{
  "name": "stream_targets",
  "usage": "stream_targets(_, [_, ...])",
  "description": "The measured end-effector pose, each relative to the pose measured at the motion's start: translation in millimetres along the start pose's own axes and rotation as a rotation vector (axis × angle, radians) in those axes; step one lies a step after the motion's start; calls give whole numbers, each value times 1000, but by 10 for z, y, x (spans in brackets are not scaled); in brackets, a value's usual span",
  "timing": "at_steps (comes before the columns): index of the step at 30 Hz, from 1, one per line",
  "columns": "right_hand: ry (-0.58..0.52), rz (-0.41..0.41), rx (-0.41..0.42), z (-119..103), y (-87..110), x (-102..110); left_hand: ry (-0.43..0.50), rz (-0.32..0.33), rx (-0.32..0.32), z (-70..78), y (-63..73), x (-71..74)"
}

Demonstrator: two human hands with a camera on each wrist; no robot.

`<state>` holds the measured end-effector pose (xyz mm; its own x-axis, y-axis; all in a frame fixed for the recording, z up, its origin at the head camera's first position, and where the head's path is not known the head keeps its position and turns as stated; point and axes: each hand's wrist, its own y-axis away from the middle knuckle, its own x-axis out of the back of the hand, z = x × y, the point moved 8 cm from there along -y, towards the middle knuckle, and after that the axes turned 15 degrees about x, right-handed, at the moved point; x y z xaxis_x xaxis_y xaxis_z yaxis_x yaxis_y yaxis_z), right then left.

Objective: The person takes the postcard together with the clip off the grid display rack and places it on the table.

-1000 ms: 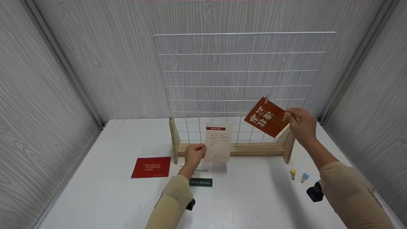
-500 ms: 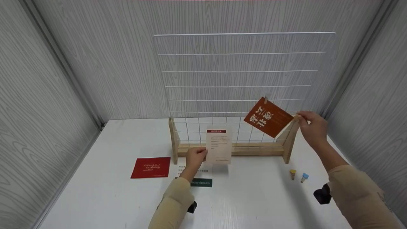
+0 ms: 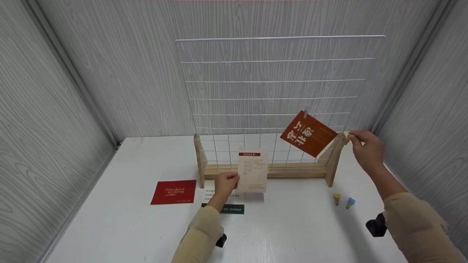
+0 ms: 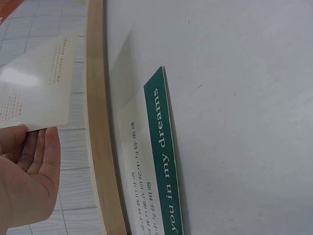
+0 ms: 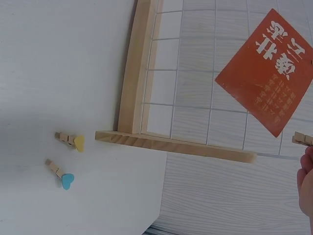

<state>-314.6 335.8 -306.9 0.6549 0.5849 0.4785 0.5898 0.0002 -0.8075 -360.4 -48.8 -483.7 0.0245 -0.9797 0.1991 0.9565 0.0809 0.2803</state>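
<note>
My left hand [image 3: 225, 184] pinches a cream card [image 3: 253, 171] with a red heading by its left edge, in front of the grid's wooden base. An orange-red card [image 3: 309, 134] with white characters hangs tilted on the white wire grid [image 3: 270, 98], a small clip [image 3: 306, 112] at its top corner. Just right of that card, beside the stand's right post, my right hand [image 3: 368, 150] holds a small wooden clothespin [image 5: 302, 139] between thumb and fingers. In the right wrist view, the pin's end is apart from the card's corner; most of the hand is outside that view.
A red card [image 3: 173, 192] lies on the table at left. Next to it, partly behind my left arm, is a white card with a green band [image 3: 234, 209]. Yellow-heart [image 3: 336, 199] and blue-heart [image 3: 350, 203] clothespins lie right of the wooden stand [image 3: 331, 171].
My right hand has moved right, away from the orange-red card's corner, while that card stays hanging. My left hand and the cream card have come slightly lower and to the right.
</note>
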Motion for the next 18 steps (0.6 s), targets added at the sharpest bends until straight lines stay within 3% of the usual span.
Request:
stream_targets(10, [39, -14, -39, 139, 112, 96, 14, -45, 70, -97, 8, -45])
stream_targets(18, [34, -41, -234, 406, 270, 226, 4, -75, 103, -142, 19, -81])
